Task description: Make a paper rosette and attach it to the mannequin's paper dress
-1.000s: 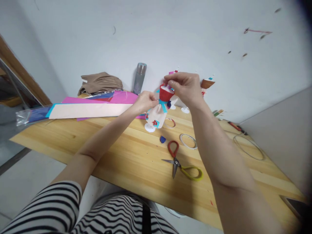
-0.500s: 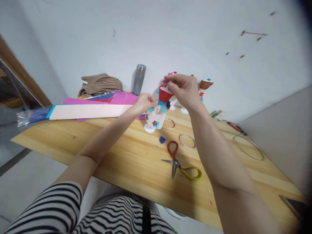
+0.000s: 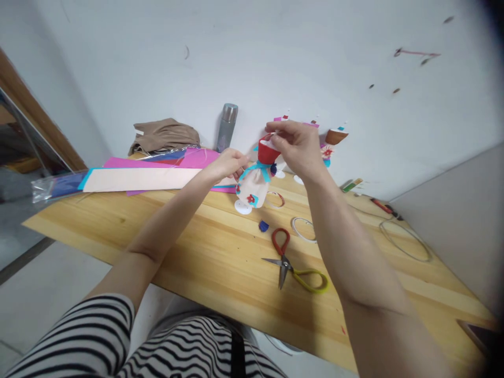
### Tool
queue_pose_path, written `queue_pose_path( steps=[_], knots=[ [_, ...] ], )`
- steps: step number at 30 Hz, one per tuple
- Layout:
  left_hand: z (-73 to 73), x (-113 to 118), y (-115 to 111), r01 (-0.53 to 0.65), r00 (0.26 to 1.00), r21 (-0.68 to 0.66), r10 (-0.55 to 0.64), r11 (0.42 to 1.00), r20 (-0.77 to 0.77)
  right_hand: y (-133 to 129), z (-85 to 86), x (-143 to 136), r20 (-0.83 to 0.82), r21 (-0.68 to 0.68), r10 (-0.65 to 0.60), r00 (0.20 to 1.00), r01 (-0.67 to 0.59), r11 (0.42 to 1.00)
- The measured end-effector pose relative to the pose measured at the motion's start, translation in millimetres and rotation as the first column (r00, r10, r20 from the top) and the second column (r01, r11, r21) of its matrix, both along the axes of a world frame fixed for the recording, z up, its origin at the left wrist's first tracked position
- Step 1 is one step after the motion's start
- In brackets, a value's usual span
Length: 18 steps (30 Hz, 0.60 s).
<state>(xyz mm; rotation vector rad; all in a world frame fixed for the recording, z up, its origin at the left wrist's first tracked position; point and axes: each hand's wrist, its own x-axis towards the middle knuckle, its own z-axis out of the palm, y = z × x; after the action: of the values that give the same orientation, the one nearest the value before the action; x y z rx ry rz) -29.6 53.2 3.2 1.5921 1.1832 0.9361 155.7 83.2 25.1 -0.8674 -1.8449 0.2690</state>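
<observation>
A small handmade figure with a cream skirt (image 3: 252, 185), red flower patches and a light-blue band (image 3: 263, 171) stands at the table's middle. On its top sits a red cup-shaped piece (image 3: 268, 152) with white inside. My right hand (image 3: 297, 142) is closed over this piece, thumb and fingers pinching its upper rim. Beside the figure's neck, my left hand (image 3: 226, 164) is closed, its fingertips pinching the end of a light-blue strip (image 3: 249, 171) that runs to the band. A dark-blue bit of trim (image 3: 273, 169) sits at the figure's right side.
Scissors (image 3: 284, 262) with one red and one yellow handle lie spread in front. Near them are a blue scrap (image 3: 263, 226) and a white ring (image 3: 304, 230). Similar figures (image 3: 336, 137) stand behind. Coloured sheets (image 3: 142, 179), a brown cloth (image 3: 167, 134) and a grey flask (image 3: 227, 127) are at the back left.
My left hand has drawn slightly left, away from the figure's neck, and more of the light-blue strip shows. My right hand stays on the red piece. The view has shifted slightly.
</observation>
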Motion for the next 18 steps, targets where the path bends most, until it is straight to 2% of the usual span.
queue_pose_path(
  steps=[5,14,18],
  knots=[
    [-3.5,1,0,0.030,0.999,0.050,-0.029,0.998,-0.026,-1,-0.6,0,0.021,0.029,-0.020,1.000,0.020,0.999],
    [-25.7,1,24,0.033,0.999,0.142,-0.030,0.989,-0.022,1,-5.2,2,0.029,0.034,-0.025,0.999,0.024,0.999],
    [-33.1,4,31,0.005,1.000,0.130,-0.004,0.992,-0.004,-1,-5.0,3,0.047,0.057,-0.042,0.998,0.039,0.998]
  ],
)
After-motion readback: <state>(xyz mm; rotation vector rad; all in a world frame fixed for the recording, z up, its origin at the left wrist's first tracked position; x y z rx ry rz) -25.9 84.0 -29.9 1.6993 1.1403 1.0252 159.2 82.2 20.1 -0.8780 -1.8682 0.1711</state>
